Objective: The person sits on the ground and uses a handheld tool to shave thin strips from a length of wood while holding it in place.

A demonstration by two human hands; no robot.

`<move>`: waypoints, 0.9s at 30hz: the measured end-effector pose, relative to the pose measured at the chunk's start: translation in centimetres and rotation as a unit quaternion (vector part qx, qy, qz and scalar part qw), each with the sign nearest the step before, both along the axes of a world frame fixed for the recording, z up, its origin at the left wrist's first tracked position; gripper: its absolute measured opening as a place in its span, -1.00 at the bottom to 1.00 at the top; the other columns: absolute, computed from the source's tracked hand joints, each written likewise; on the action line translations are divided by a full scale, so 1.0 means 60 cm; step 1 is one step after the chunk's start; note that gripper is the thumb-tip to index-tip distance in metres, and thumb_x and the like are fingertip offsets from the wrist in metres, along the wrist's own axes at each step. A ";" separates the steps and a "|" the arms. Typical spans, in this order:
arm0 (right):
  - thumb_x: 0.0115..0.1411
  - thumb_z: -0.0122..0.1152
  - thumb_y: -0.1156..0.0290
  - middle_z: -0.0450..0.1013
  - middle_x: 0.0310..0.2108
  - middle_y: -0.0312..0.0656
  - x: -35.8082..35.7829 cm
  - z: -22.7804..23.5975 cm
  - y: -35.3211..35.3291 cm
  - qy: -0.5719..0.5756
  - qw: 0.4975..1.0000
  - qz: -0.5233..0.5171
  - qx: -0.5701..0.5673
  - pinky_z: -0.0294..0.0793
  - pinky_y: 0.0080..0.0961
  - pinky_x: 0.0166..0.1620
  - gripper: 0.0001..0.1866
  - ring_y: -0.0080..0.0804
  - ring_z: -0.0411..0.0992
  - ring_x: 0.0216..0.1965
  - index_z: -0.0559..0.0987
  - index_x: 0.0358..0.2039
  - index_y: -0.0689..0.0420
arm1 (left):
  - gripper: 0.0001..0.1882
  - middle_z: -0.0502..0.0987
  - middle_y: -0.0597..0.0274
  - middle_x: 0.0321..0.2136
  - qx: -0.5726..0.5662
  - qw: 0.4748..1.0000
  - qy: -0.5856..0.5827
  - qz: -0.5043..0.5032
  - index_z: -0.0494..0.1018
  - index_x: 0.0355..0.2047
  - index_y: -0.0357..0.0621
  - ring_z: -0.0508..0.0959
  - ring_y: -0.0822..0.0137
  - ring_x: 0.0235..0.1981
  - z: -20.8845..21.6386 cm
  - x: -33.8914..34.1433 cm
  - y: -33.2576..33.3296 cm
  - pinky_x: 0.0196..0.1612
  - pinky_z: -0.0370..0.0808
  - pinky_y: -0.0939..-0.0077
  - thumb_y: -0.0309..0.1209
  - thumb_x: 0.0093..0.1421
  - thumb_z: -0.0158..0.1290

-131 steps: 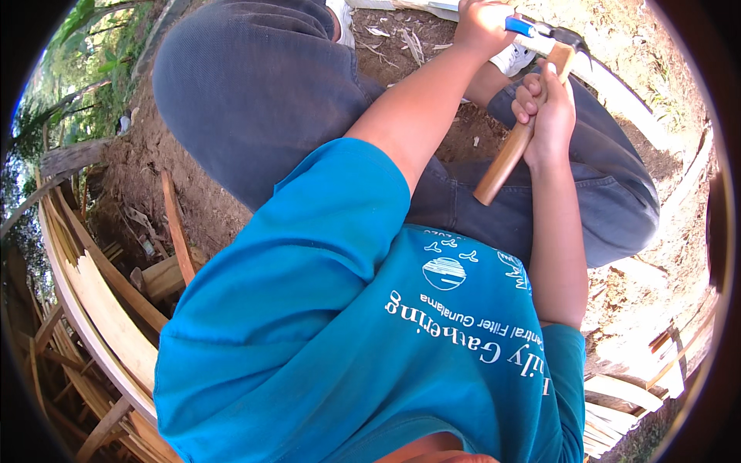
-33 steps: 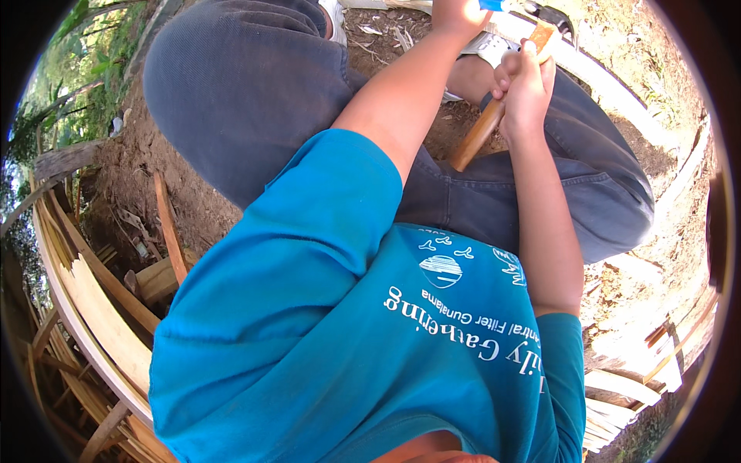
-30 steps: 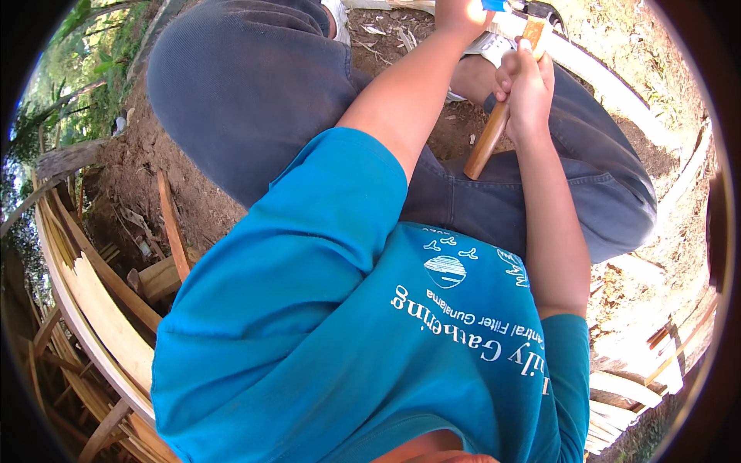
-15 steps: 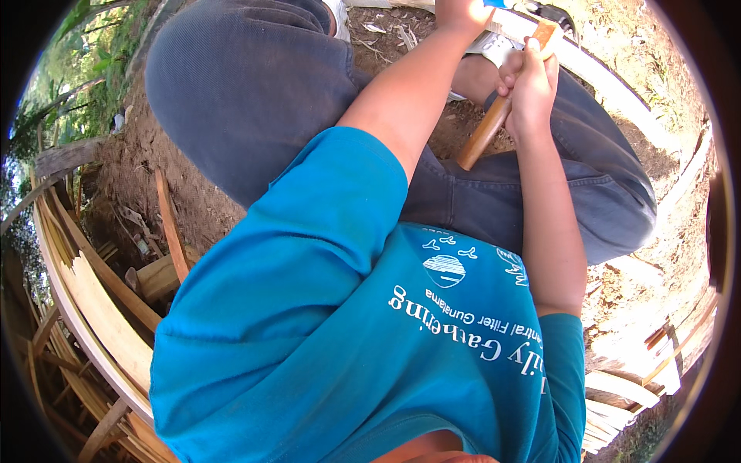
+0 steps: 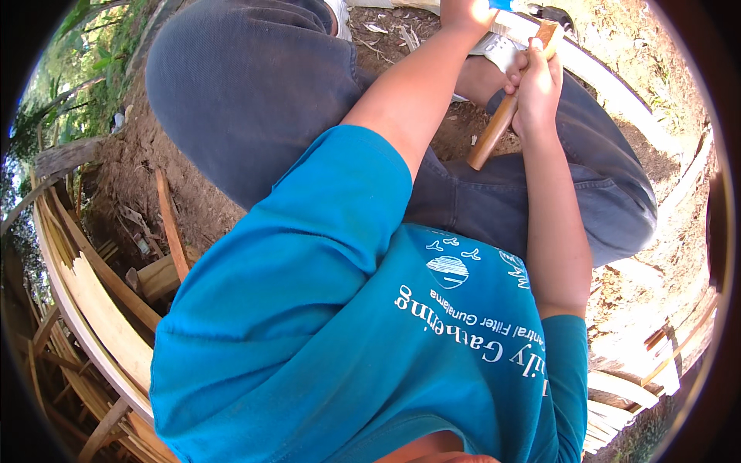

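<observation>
My right hand (image 5: 538,89) is wrapped round a brown wooden stick (image 5: 494,135), which slants from upper right to lower left over my lap. The stick has a smooth rounded shaft. Its upper end is paler and looks squared off, above my fingers. At the top edge my left hand (image 5: 468,14) is partly cut off. Against it is a bright blue object (image 5: 500,5), apparently in its grip; most of it lies out of view, and I cannot tell its kind. A dark object (image 5: 549,13) lies just beyond the stick's upper end.
I sit with bent legs in dark trousers (image 5: 247,92) on bare soil. Past my foot, a pale curved strip (image 5: 610,85) crosses the ground. Split wood pieces (image 5: 96,305) are stacked at left, with a thin brown slat (image 5: 171,224) beside them. Pale strips (image 5: 621,390) lie at lower right.
Both hands have shifted slightly to the right. The wooden stick has moved along with my right hand, and the blue object with my left. Everything else looks the same.
</observation>
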State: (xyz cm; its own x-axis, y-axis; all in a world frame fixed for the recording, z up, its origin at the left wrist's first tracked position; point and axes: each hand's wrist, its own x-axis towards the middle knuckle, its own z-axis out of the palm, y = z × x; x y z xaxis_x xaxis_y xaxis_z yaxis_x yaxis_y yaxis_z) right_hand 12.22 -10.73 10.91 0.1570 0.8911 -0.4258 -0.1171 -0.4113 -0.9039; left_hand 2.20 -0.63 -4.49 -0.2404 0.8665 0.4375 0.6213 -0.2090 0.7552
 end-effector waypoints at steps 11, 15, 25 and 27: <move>0.47 -0.06 0.34 0.21 -0.52 -0.36 0.010 -0.013 0.010 0.015 1.000 0.011 -0.025 0.26 -0.59 -0.57 -0.87 -0.64 0.17 -0.61 0.26 -0.16 0.09 | -0.84 0.54 0.03 -0.44 0.009 1.000 0.026 -0.004 0.51 -0.49 -0.04 0.51 -0.13 -0.30 0.008 -0.002 -0.009 -0.23 0.41 -0.06 -0.29 0.17 0.14; 0.48 -0.06 0.33 0.22 -0.51 -0.37 0.022 -0.021 0.017 0.021 0.999 0.012 -0.048 0.25 -0.61 -0.56 -0.88 -0.65 0.18 -0.60 0.28 -0.14 0.07 | -0.87 0.54 0.03 -0.44 0.024 0.999 0.034 -0.016 0.51 -0.50 -0.05 0.52 -0.14 -0.31 0.010 0.002 -0.012 -0.24 0.42 -0.06 -0.33 0.15 0.13; 0.45 0.00 0.29 0.27 -0.47 -0.31 0.010 -0.050 0.005 0.003 0.998 -0.053 -0.017 0.29 -0.56 -0.56 -0.80 -0.61 0.22 -0.59 0.26 -0.17 0.12 | -0.92 0.59 -0.01 -0.34 -0.032 0.997 0.050 -0.047 0.55 -0.40 -0.10 0.55 -0.15 -0.21 -0.025 -0.026 -0.020 -0.14 0.46 -0.06 -0.46 0.04 0.11; 0.45 0.00 0.29 0.27 -0.47 -0.31 0.023 -0.043 0.016 0.021 0.998 -0.013 -0.054 0.30 -0.57 -0.56 -0.80 -0.61 0.24 -0.58 0.27 -0.17 0.12 | -0.85 0.61 -0.02 -0.33 -0.030 0.995 0.059 -0.070 0.58 -0.35 -0.11 0.56 -0.15 -0.19 -0.012 -0.025 -0.019 -0.13 0.47 -0.04 -0.47 0.02 0.14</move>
State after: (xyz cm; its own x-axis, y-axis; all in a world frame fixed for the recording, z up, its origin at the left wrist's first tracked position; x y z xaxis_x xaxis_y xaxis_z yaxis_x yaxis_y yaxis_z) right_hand 13.63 -9.78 8.33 0.1605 0.8358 -0.5251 -0.1657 -0.5016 -0.8491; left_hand 0.72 -1.74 -5.22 -0.0643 0.9131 0.4027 0.6747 -0.2575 0.6917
